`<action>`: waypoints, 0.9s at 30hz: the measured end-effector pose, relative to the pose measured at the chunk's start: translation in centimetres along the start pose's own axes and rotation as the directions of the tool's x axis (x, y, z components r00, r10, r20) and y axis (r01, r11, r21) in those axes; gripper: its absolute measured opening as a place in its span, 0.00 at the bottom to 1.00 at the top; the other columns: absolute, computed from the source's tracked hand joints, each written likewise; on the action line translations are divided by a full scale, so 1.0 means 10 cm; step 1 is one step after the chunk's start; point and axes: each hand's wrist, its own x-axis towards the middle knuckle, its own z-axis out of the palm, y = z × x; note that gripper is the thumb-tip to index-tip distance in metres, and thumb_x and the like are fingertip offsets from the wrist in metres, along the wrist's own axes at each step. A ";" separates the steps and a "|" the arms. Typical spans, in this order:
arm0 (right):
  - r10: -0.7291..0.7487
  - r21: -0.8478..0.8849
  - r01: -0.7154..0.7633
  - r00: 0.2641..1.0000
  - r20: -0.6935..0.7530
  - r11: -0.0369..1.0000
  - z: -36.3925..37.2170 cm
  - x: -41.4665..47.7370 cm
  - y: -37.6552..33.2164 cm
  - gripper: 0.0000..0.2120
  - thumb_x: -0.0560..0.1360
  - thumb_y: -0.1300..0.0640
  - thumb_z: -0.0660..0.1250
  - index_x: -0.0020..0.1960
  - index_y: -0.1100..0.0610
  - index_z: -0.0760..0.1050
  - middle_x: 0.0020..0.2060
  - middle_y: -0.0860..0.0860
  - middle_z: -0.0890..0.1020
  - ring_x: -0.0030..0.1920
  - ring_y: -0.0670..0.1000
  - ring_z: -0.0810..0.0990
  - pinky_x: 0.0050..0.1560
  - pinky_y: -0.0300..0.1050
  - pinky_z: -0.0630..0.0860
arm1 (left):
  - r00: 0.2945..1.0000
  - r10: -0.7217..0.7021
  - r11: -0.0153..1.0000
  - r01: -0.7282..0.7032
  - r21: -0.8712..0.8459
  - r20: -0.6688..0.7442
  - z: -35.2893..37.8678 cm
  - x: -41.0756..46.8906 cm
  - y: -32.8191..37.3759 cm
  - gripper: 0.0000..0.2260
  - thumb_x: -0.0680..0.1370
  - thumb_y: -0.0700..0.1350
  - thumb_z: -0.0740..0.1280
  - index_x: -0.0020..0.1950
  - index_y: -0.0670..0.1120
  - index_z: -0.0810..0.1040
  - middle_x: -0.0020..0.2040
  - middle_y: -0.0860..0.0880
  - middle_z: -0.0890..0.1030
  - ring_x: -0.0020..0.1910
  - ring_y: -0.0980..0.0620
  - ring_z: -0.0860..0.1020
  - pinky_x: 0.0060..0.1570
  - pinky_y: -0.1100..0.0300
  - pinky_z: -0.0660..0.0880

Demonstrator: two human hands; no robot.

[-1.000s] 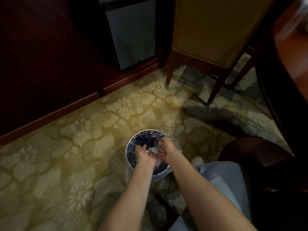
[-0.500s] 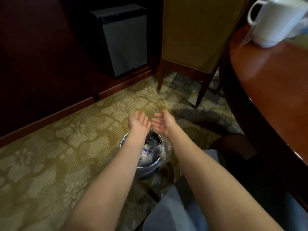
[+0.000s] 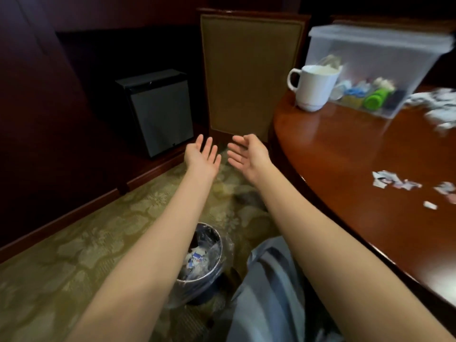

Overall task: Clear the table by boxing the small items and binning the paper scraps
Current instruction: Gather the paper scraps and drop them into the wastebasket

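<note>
1. Two grips in the air, both empty: left grip [image 3: 203, 156] palm up with fingers straight and spread, right grip [image 3: 246, 156] palm turned inward with fingers loosely extended. Near each other, not touching.
2. Held out above the carpet [image 3: 61, 267], in front of the chair [image 3: 249, 75] and just left of the desk [image 3: 345, 149] edge.
3. Low between the forearms, close to a grey-blue trouser leg [image 3: 269, 287]: round bin [image 3: 207, 291] on the carpet, lined with a clear bag.
4. Inside the bin: scraps [image 3: 197, 257], white with bits of blue, lying loose in the liner.
5. On the desk, well apart from the grips: more torn paper [image 3: 387, 181] scattered toward the right edge of view, plus a blurred white crumpled heap [image 3: 439, 107] farther back.
6. At the back of the desk: clear box [image 3: 370, 65] with small items at its bottom, among them a green piece [image 3: 375, 99] and something blue; too blurred to name further.
7. Just in front of the box's left corner: white mug [image 3: 313, 87], upright, handle to the left. Touching the box or not: cannot tell.
8. Against the dark wall left of the chair: black cabinet [image 3: 160, 112] with a grey front.
</note>
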 end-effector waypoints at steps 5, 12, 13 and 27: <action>-0.064 0.038 0.063 0.998 0.011 0.997 -0.25 -0.30 -0.57 0.20 0.81 0.55 0.50 0.67 0.61 0.70 0.65 0.60 0.74 0.66 0.59 0.71 0.59 0.48 0.70 | 0.992 0.038 0.999 -0.043 0.034 0.124 0.38 -0.28 -0.02 0.18 0.81 0.42 0.50 0.66 0.47 0.73 0.66 0.47 0.75 0.69 0.48 0.69 0.67 0.54 0.63; -0.162 -0.035 0.159 0.975 -0.151 0.987 -0.86 -0.62 -0.96 0.15 0.80 0.56 0.50 0.50 0.59 0.75 0.58 0.58 0.77 0.66 0.58 0.72 0.61 0.48 0.69 | 0.949 -0.109 0.976 0.045 0.213 0.296 0.76 -0.61 -0.44 0.18 0.80 0.42 0.51 0.65 0.47 0.74 0.65 0.46 0.75 0.68 0.46 0.69 0.64 0.54 0.64; -0.168 -0.037 0.165 0.969 -0.182 0.986 -0.96 -0.67 -1.01 0.14 0.80 0.56 0.51 0.45 0.57 0.74 0.54 0.58 0.78 0.66 0.58 0.72 0.60 0.48 0.69 | 0.934 -0.142 0.964 0.056 0.258 0.328 0.81 -0.65 -0.51 0.18 0.80 0.42 0.52 0.66 0.48 0.73 0.66 0.46 0.74 0.69 0.46 0.69 0.64 0.54 0.64; -0.308 -0.186 0.246 0.796 -0.521 0.951 -2.13 -1.22 -1.23 0.15 0.80 0.57 0.50 0.47 0.57 0.75 0.45 0.54 0.79 0.50 0.53 0.76 0.42 0.42 0.73 | 0.551 -0.619 -0.341 -0.831 0.440 0.561 1.17 -1.30 -1.59 0.28 0.81 0.56 0.53 0.78 0.49 0.48 0.78 0.47 0.49 0.77 0.47 0.45 0.74 0.52 0.44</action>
